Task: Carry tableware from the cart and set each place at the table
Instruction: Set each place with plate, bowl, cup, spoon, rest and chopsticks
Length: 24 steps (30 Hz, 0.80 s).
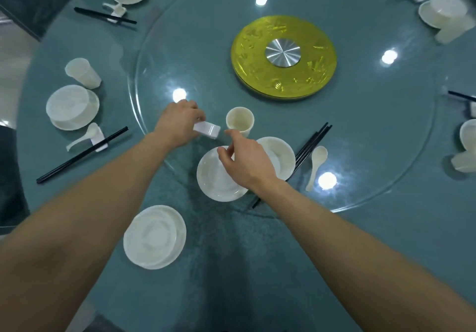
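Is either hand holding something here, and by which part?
The left hand pinches a white chopstick rest by one end; the right hand holds nothing.

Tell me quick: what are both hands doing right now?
Left hand: grips a small white chopstick rest.
Right hand: open, fingers relaxed, holding nothing.

Two bare arms fill the lower half of the head view. The left forearm (85, 210) and the right forearm (360, 249) are uncovered along all their visible length. They are smooth, and look broad near the lower edge and narrower toward the wrists under the wide lens. The left hand (177, 125) and the right hand (244, 162) are bare too. Faint tendon lines and knuckles show on the back of the right one, with a wrist bone standing out just behind it.
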Each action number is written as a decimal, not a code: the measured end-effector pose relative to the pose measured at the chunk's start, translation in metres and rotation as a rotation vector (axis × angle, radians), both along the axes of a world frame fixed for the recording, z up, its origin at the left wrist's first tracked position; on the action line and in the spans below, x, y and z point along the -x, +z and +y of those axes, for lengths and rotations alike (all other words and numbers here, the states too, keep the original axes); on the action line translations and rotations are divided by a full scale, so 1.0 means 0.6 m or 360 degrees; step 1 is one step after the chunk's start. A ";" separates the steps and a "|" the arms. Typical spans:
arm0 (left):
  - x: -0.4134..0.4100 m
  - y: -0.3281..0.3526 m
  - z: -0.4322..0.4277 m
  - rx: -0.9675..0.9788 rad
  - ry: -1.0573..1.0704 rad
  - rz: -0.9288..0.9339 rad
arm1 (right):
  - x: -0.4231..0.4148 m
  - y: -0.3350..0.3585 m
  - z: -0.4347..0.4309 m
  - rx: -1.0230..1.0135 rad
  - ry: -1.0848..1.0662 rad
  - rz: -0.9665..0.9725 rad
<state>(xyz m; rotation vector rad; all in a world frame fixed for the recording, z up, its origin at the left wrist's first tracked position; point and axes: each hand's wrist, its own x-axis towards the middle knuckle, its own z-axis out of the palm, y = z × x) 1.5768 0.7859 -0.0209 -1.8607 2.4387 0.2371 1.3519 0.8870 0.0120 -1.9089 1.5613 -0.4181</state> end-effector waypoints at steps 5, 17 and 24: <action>-0.014 0.029 0.047 0.0000 0.0048 0.0088 | -0.006 0.005 0.014 0.0049 0.0079 0.0015; 0.014 0.085 0.236 -0.0082 -0.0127 0.0278 | -0.013 -0.004 0.120 0.0238 0.0292 0.0280; 0.050 0.079 0.322 -0.0166 -0.0144 0.0256 | 0.017 -0.022 0.193 0.0225 0.0304 0.0314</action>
